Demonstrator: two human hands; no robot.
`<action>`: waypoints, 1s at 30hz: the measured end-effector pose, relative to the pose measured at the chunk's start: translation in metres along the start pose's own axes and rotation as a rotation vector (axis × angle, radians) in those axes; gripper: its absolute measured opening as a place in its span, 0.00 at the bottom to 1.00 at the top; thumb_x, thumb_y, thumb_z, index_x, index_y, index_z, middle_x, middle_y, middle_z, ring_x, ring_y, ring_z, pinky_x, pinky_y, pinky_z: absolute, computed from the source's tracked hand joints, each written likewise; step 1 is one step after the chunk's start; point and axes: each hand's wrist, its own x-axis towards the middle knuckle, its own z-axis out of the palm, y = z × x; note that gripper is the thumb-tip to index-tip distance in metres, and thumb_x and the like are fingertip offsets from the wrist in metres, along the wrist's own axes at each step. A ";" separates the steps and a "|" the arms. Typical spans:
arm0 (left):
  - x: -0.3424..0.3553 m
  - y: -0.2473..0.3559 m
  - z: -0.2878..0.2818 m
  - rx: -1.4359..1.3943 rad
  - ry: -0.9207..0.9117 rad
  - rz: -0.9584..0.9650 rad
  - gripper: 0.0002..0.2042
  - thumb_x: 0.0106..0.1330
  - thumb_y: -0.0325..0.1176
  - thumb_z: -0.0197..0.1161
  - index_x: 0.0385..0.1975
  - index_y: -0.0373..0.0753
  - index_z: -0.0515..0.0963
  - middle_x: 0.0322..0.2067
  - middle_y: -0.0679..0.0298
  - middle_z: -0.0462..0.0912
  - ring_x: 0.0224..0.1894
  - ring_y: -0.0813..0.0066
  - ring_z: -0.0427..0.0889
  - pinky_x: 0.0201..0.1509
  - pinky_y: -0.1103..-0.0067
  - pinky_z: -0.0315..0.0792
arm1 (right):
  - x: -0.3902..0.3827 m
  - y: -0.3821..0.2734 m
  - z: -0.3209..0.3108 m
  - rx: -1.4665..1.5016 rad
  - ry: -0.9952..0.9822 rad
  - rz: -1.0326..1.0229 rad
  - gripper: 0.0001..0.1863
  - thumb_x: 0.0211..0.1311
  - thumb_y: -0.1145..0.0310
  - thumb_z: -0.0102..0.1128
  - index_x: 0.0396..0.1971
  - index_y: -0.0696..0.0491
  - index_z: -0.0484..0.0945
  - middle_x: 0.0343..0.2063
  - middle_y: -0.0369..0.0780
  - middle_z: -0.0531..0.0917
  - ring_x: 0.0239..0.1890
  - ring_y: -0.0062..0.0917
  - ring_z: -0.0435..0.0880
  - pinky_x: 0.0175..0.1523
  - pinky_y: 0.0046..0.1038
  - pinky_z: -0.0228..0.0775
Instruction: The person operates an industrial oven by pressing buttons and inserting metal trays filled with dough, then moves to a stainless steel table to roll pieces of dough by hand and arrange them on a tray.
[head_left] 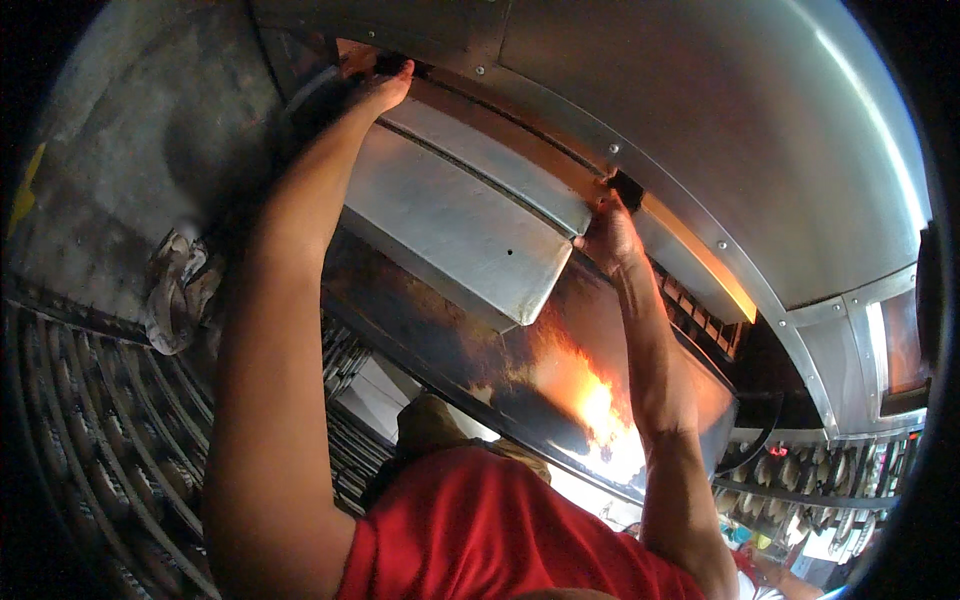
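Both my arms are raised to a stainless steel metal box [450,210], two long bars with a groove between them, under a steel hood. My left hand [385,88] has its fingers curled at the upper left end, beside a dark gap. My right hand [612,232] grips the right end, fingers near another dark opening. Below the box, a bright orange flame [597,415] shows over a blackened metal surface [450,320], close to my right forearm.
Metal racks [110,420] stand at lower left, with a grimy cloth [175,295] above them on the left. The steel hood [720,110] arches overhead. At lower right are a loaded rack [800,475] and part of another person's arm [775,575].
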 end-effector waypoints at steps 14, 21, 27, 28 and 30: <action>-0.187 -0.090 -0.141 -0.846 -0.329 -0.557 0.49 0.61 0.77 0.49 0.56 0.26 0.73 0.47 0.57 0.79 0.50 0.67 0.78 0.54 0.63 0.74 | -0.157 0.042 0.076 0.021 0.082 0.092 0.30 0.66 0.41 0.60 0.49 0.56 0.79 0.39 0.40 0.81 0.40 0.29 0.79 0.49 0.33 0.70; -0.205 -0.073 -0.100 -1.125 -0.211 -0.383 0.47 0.57 0.77 0.56 0.53 0.30 0.71 0.46 0.53 0.74 0.50 0.62 0.76 0.57 0.64 0.76 | -0.143 0.045 0.086 0.143 0.176 0.040 0.33 0.63 0.38 0.58 0.46 0.58 0.80 0.38 0.40 0.82 0.40 0.29 0.76 0.49 0.31 0.66; -0.161 -0.049 -0.081 -1.160 -0.237 -0.345 0.50 0.56 0.78 0.57 0.55 0.28 0.69 0.49 0.50 0.72 0.55 0.59 0.74 0.60 0.62 0.74 | -0.098 0.028 0.061 0.166 0.121 -0.023 0.23 0.71 0.49 0.52 0.53 0.51 0.77 0.47 0.38 0.81 0.44 0.28 0.77 0.45 0.32 0.66; -0.152 -0.046 -0.077 -1.171 -0.245 -0.332 0.51 0.55 0.78 0.57 0.56 0.27 0.69 0.49 0.49 0.72 0.55 0.58 0.74 0.60 0.62 0.74 | -0.089 0.024 0.063 0.147 0.163 -0.057 0.23 0.70 0.48 0.53 0.51 0.52 0.77 0.44 0.38 0.81 0.41 0.27 0.76 0.43 0.31 0.66; -0.134 -0.031 -0.068 -1.187 -0.222 -0.359 0.53 0.55 0.79 0.56 0.58 0.25 0.68 0.53 0.47 0.72 0.57 0.56 0.74 0.61 0.61 0.73 | -0.066 0.016 0.066 0.113 0.244 -0.125 0.24 0.68 0.47 0.55 0.47 0.54 0.79 0.37 0.37 0.83 0.35 0.25 0.76 0.40 0.27 0.67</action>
